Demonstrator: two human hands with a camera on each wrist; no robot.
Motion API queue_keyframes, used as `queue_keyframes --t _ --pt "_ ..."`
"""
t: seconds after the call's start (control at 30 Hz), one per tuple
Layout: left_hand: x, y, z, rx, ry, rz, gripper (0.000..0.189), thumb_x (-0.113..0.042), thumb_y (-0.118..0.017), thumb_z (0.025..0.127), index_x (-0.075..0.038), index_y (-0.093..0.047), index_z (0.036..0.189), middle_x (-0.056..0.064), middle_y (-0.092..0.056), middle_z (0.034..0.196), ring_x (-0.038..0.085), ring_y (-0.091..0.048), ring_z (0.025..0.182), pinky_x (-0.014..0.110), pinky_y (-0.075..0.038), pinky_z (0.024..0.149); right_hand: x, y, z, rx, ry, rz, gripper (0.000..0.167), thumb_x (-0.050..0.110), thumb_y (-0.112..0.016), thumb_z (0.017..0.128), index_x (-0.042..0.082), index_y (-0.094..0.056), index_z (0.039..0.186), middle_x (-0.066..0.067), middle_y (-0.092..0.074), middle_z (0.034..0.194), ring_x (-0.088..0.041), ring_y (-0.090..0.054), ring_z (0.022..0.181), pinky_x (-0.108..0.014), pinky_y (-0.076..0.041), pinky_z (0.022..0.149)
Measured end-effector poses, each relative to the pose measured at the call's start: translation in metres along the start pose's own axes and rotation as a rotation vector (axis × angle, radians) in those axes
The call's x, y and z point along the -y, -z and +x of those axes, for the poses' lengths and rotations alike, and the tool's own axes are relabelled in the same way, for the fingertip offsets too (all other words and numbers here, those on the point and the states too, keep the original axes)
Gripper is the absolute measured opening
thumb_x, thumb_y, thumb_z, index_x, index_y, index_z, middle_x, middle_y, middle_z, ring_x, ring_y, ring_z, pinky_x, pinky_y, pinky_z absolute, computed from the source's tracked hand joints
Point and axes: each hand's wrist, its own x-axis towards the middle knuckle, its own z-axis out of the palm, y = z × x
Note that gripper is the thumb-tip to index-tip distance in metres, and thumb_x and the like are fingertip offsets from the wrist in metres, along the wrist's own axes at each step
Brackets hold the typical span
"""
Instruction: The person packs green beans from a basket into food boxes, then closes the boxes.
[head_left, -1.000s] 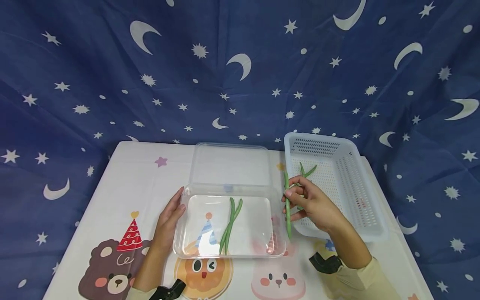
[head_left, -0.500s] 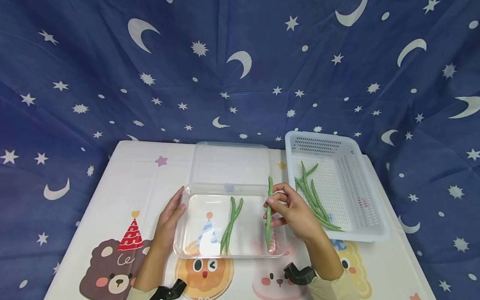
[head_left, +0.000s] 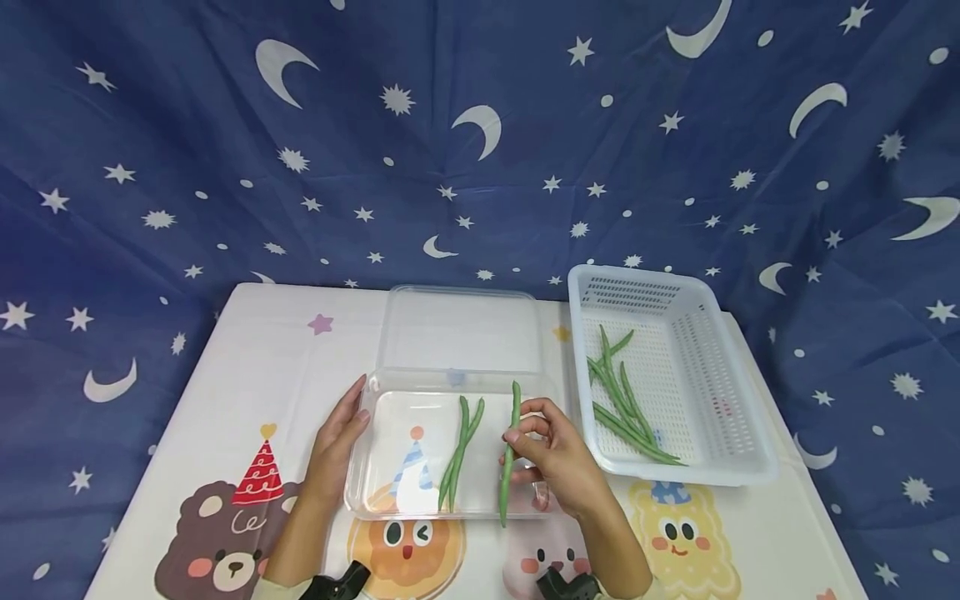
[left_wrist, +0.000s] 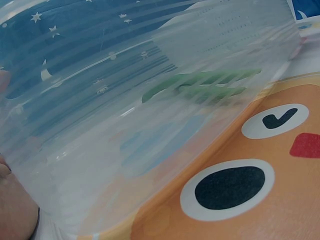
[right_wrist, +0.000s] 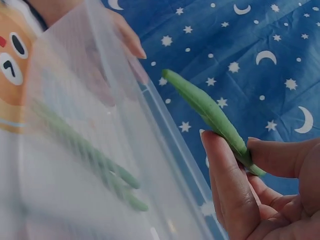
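A slim green bean is pinched upright between the thumb and fingertips of my right hand, over the right part of a clear plastic container. The right wrist view shows this bean between the thumb and fingers, above the container's rim. Two other green beans lie crossed on the container's floor. My left hand holds the container's left side, its thumb at the rim. Only a little of that hand shows in the left wrist view, where beans appear blurred through the plastic wall.
A pale perforated basket with several green beans stands on the right. Behind the container lies a clear lid. The table cover has cartoon prints, and a blue curtain with moons and stars hangs behind.
My right hand has moved left from the basket's edge, carrying the green bean over the container. The left hand and the two beans in the container have stayed in place.
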Motion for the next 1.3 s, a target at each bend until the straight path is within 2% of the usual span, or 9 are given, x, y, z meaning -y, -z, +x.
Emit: queue_keyframes --t 0.13,0.33,0.43,0.63,0.83,1.07,1.3 --pt "0.000 0.001 -0.001 -0.001 0.007 -0.016 0.057 -0.026 -0.045 0.109 -0.026 -0.027 0.163 -0.003 -0.018 0.172 0.021 -0.014 0.160 0.008 -0.032 0.112 -0.005 -0.005 0.004 -0.025 -0.009 0.005 0.048 0.017 -0.072 0.096 0.005 -0.042 0.132 -0.004 -0.058 0.100 -0.018 -0.074 0.081 -0.032 -0.063 0.059" --pt "0.002 0.002 0.000 0.012 0.010 -0.017 0.058 -0.027 -0.044 0.109 -0.025 -0.025 0.163 -0.003 -0.016 0.173 0.023 -0.011 0.160 0.009 -0.031 0.113 -0.007 -0.015 0.010 -0.042 -0.013 -0.010 0.049 0.015 -0.073 0.095 0.007 -0.044 0.135 -0.005 -0.055 0.102 -0.020 -0.074 0.087 -0.045 -0.065 0.068" --pt "0.002 0.001 0.000 0.014 0.008 -0.014 0.058 -0.027 -0.043 0.109 -0.024 -0.024 0.163 -0.002 -0.016 0.173 0.024 -0.010 0.161 0.009 -0.031 0.113 -0.008 -0.020 0.013 -0.032 -0.019 -0.006 0.050 0.013 -0.072 0.095 0.006 -0.044 0.136 -0.005 -0.056 0.103 -0.020 -0.074 0.087 -0.048 -0.065 0.070" --pt "0.002 0.001 0.001 0.014 0.004 -0.019 0.058 -0.027 -0.043 0.109 -0.023 -0.024 0.163 -0.002 -0.015 0.173 0.024 -0.009 0.161 0.009 -0.031 0.114 -0.008 -0.027 0.017 -0.046 -0.013 0.011 0.048 0.013 -0.072 0.095 0.009 -0.046 0.135 -0.006 -0.058 0.104 -0.022 -0.075 0.085 -0.040 -0.065 0.066" --pt "0.002 0.000 0.000 0.015 0.003 -0.014 0.058 -0.026 -0.043 0.109 -0.024 -0.024 0.163 -0.002 -0.015 0.173 0.023 -0.010 0.161 0.008 -0.030 0.113 -0.005 -0.028 0.018 -0.078 -0.002 0.015 0.047 0.015 -0.072 0.095 0.012 -0.047 0.134 -0.005 -0.059 0.103 -0.021 -0.075 0.083 -0.047 -0.065 0.068" --pt "0.003 0.001 0.001 0.004 0.010 -0.005 0.058 -0.027 -0.044 0.109 -0.024 -0.026 0.163 -0.003 -0.016 0.173 0.022 -0.010 0.161 0.008 -0.029 0.114 -0.004 -0.027 0.018 -0.095 0.001 0.035 0.049 0.015 -0.072 0.096 0.010 -0.045 0.137 -0.005 -0.058 0.105 -0.018 -0.073 0.083 -0.035 -0.064 0.063" --pt "0.003 0.001 0.001 -0.001 0.005 0.000 0.057 -0.027 -0.044 0.109 -0.023 -0.026 0.163 -0.002 -0.017 0.173 0.022 -0.011 0.160 0.008 -0.029 0.114 -0.005 -0.023 0.016 -0.104 0.000 0.035 0.046 0.016 -0.072 0.096 0.014 -0.047 0.135 -0.004 -0.058 0.105 -0.019 -0.071 0.085 -0.040 -0.065 0.070"
